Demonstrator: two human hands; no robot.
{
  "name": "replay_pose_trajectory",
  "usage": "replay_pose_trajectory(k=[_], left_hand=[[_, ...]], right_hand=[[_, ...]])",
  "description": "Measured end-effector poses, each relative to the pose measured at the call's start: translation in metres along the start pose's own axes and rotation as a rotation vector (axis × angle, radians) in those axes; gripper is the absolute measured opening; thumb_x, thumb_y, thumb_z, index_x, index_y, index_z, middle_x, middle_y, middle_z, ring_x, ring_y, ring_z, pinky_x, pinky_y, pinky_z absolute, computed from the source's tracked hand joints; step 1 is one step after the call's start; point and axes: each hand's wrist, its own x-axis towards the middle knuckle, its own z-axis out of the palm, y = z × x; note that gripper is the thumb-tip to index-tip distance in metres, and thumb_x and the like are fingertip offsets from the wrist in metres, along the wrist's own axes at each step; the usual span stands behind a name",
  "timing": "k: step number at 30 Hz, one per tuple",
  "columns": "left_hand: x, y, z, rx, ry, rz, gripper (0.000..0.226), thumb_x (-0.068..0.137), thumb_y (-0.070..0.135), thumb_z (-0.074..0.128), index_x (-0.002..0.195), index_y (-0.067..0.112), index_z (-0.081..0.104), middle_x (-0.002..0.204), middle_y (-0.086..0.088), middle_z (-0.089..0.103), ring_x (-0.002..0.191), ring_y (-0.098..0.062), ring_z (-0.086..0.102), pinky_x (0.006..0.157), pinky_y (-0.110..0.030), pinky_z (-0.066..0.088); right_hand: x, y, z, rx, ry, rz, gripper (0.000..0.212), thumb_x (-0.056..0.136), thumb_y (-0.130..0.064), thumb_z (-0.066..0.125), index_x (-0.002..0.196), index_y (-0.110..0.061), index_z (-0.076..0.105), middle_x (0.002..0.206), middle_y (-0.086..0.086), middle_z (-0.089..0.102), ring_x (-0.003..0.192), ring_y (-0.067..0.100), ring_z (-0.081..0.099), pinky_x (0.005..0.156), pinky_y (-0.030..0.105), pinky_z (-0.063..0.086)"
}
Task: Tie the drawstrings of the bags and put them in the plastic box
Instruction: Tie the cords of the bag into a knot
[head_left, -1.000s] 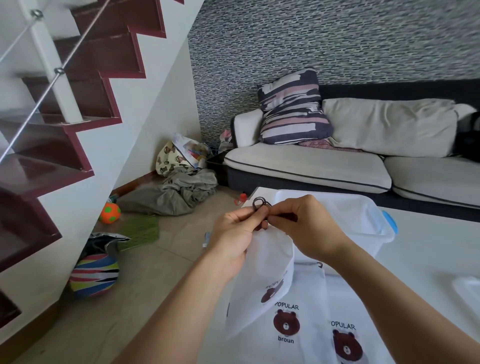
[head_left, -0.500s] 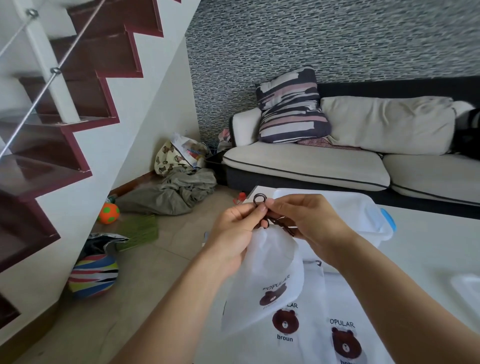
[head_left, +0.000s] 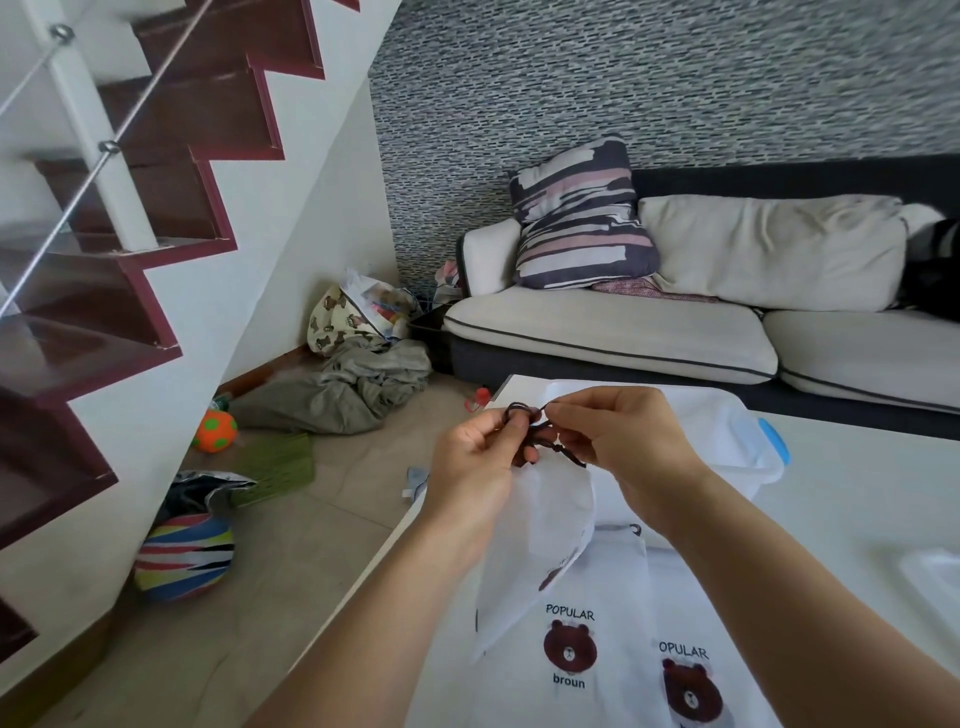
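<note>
Standing at the far side of the white table (head_left: 857, 499), the plastic box (head_left: 727, 441) was seen without any tied bag visibly placed in it, while two flat bags (head_left: 613, 670) lay near. The held bag (head_left: 540, 525) was hung just in front of the box. Compared with a second earlier, the left hand (head_left: 478, 462) and right hand (head_left: 618, 441) were drawn slightly apart, each pinching the dark drawstring (head_left: 535, 426); its loop was pulled smaller, so the knot was judged nearly tightened.

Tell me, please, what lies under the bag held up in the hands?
Under the held bag lie flat bear-print bags on the white table. How many are stacked, and what its hanging part covers, cannot be seen.
</note>
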Motion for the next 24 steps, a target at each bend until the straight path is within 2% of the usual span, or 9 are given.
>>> replay_pose_trajectory(k=[4,7,9,12,16,18,20,22,24], left_hand=[[-0.001,-0.001,0.002,-0.025,0.013,-0.012,0.019,0.100,0.020,0.060,0.092,0.013,0.075,0.066,-0.002,0.065,0.062,-0.009,0.055,0.073,-0.025,0.044],[-0.003,0.001,0.003,-0.046,-0.002,0.007,0.019,0.101,0.015,0.057,0.093,0.011,0.073,0.072,-0.001,0.071,0.058,-0.004,0.057,0.066,-0.015,0.047],[-0.002,0.001,0.002,-0.037,-0.015,0.008,0.019,0.101,0.012,0.057,0.091,0.011,0.073,0.064,0.005,0.069,0.055,-0.002,0.055,0.062,-0.013,0.046],[-0.003,0.001,0.000,-0.037,-0.065,0.009,0.019,0.101,0.011,0.057,0.090,0.010,0.073,0.059,0.006,0.064,0.056,-0.004,0.054,0.062,-0.013,0.044],[-0.003,0.003,-0.004,-0.036,-0.152,0.015,0.020,0.100,0.009,0.056,0.092,0.009,0.075,0.076,-0.001,0.072,0.060,-0.005,0.055,0.069,-0.016,0.047],[-0.003,0.005,-0.006,-0.043,-0.215,0.005,0.019,0.099,0.009,0.058,0.093,0.010,0.076,0.088,-0.012,0.073,0.062,-0.005,0.056,0.073,-0.018,0.048],[-0.004,0.006,-0.006,-0.038,-0.271,0.000,0.016,0.098,0.008,0.059,0.095,0.009,0.075,0.090,-0.012,0.075,0.061,-0.005,0.055,0.071,-0.017,0.049],[-0.005,0.005,-0.005,-0.010,-0.300,0.003,0.014,0.098,0.008,0.059,0.095,0.007,0.073,0.087,-0.008,0.076,0.060,-0.005,0.055,0.069,-0.016,0.048],[-0.005,0.004,-0.005,0.016,-0.277,0.011,0.013,0.097,0.008,0.061,0.095,0.006,0.073,0.087,-0.013,0.077,0.061,-0.005,0.056,0.069,-0.016,0.048]], right_hand=[[0.001,0.002,0.001,-0.011,0.021,0.001,0.008,0.088,-0.008,0.072,0.082,-0.007,0.077,0.076,0.007,0.069,0.069,0.018,0.058,0.070,0.030,0.052],[-0.001,-0.001,0.001,-0.298,0.133,-0.235,0.004,0.083,-0.027,0.076,0.088,-0.027,0.076,0.086,-0.010,0.070,0.073,0.008,0.061,0.062,0.022,0.050],[-0.002,-0.004,0.000,-0.481,0.107,-0.369,0.007,0.079,-0.027,0.079,0.083,-0.031,0.076,0.082,-0.014,0.068,0.074,0.004,0.059,0.061,0.018,0.047],[0.000,-0.004,-0.002,-0.568,0.036,-0.424,0.007,0.078,-0.026,0.082,0.077,-0.031,0.078,0.074,-0.013,0.069,0.059,-0.001,0.055,0.053,0.012,0.037],[0.002,-0.003,-0.004,-0.477,-0.062,-0.394,0.003,0.083,-0.019,0.081,0.080,-0.021,0.082,0.076,-0.001,0.074,0.053,0.000,0.050,0.055,0.013,0.038],[0.001,-0.007,-0.006,-0.284,-0.111,-0.305,0.006,0.085,-0.010,0.077,0.080,-0.011,0.081,0.077,0.006,0.076,0.059,0.002,0.058,0.059,0.015,0.047],[0.000,-0.010,-0.007,-0.121,-0.171,-0.219,0.007,0.086,-0.003,0.074,0.081,0.000,0.078,0.076,0.010,0.074,0.063,0.013,0.063,0.059,0.019,0.051],[-0.001,-0.010,-0.008,-0.128,-0.222,-0.196,0.008,0.087,-0.002,0.073,0.083,0.004,0.076,0.074,0.011,0.073,0.059,0.017,0.062,0.056,0.020,0.050],[0.000,-0.010,-0.009,-0.177,-0.270,-0.189,0.010,0.090,-0.009,0.072,0.087,-0.001,0.078,0.077,0.011,0.074,0.062,0.013,0.063,0.059,0.018,0.049]])
